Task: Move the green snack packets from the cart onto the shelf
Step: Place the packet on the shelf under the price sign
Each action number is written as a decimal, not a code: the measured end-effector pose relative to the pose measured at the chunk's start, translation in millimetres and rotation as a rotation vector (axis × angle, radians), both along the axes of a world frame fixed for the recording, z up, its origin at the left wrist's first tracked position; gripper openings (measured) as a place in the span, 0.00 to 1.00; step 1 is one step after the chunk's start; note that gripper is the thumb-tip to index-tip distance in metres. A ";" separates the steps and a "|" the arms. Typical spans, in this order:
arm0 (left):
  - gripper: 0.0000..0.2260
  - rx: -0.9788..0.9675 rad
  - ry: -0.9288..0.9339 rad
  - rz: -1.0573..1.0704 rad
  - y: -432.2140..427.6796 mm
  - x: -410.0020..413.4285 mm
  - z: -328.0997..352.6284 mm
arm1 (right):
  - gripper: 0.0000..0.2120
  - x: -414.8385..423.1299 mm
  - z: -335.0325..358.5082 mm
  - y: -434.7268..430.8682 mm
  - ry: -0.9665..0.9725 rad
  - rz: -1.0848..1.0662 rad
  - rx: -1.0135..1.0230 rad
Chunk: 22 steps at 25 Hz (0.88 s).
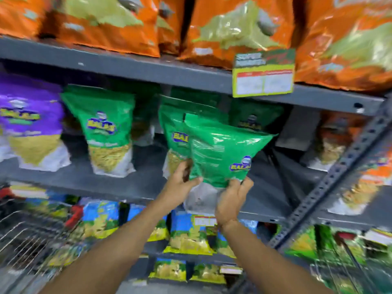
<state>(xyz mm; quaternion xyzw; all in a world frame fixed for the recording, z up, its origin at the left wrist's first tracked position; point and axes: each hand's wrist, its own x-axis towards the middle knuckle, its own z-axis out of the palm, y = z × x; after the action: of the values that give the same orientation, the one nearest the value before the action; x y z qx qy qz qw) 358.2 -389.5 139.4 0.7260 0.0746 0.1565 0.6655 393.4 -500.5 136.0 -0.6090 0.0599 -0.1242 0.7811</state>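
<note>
A green snack packet (220, 151) is held up at the middle grey shelf (118, 183), tilted, back side toward me. My left hand (180, 183) grips its lower left corner and my right hand (232, 198) grips its bottom edge. Just behind it stands another green packet (174, 124), partly covered. One more green packet (106, 128) stands upright further left, and a dark one (254, 115) sits deeper at the back. The wire cart (27, 236) shows at the lower left, blurred.
A purple packet (27, 119) stands at the shelf's left. Orange bags (233, 24) fill the shelf above, with a price tag (263, 75) on its edge. A perforated grey upright (331, 181) slants on the right. Blue-and-yellow packets (186, 232) sit below.
</note>
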 end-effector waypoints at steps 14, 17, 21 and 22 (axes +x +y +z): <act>0.25 -0.505 0.226 -0.067 -65.9 162.0 -9.7 | 0.28 114.1 4.6 -31.6 0.654 -0.325 0.049; 0.23 -0.455 0.282 -0.081 -71.2 168.2 -11.0 | 0.37 134.9 -4.8 -43.8 0.487 -0.044 0.248; 0.18 -0.175 0.177 0.176 -63.0 166.5 -24.9 | 0.31 141.7 -15.6 -80.9 0.412 -0.262 0.206; 0.15 -0.178 0.173 0.151 -62.1 169.4 -24.4 | 0.29 133.1 -14.7 -81.6 0.444 -0.393 0.091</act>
<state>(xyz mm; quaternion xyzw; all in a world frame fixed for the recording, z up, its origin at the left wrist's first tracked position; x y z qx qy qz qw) 527.7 -451.7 115.1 0.6673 0.1995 0.1355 0.7046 526.4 -582.1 121.4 -0.5623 0.3513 -0.1339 0.7365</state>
